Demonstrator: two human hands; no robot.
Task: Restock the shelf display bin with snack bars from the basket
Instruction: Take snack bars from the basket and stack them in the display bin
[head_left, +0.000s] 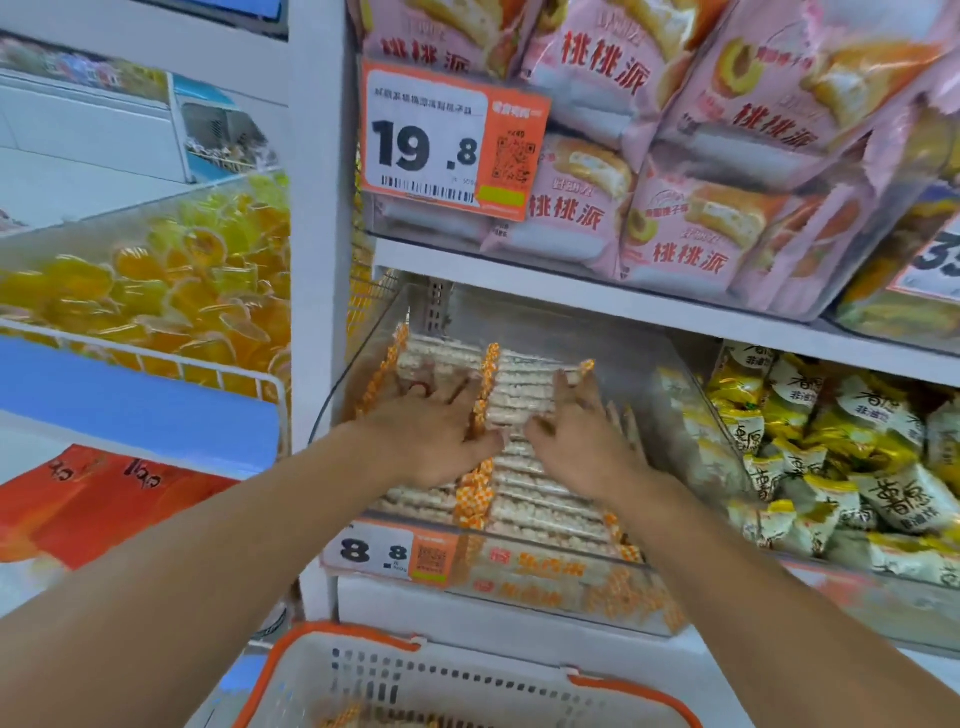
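Observation:
A clear display bin (519, 582) on the lower shelf holds rows of pale snack bars (524, 387) with orange-checked wrapper ends. My left hand (431, 431) lies flat on the left row, fingers spread. My right hand (576, 431) rests on the right row, fingers straight, thumb toward the left hand. Neither hand grips a bar. Below, at the bottom edge, stands a white basket (457, 680) with an orange rim; a few bars show inside it, mostly cut off by the frame.
An 8.8 price tag (389, 553) hangs on the bin front. Pink pastry packs (675, 218) fill the shelf above, with a 19.8 tag (447, 140). Yellow snack bags (841, 457) lie to the right. A bin of yellow jelly cups (171, 280) sits left of the white post (319, 260).

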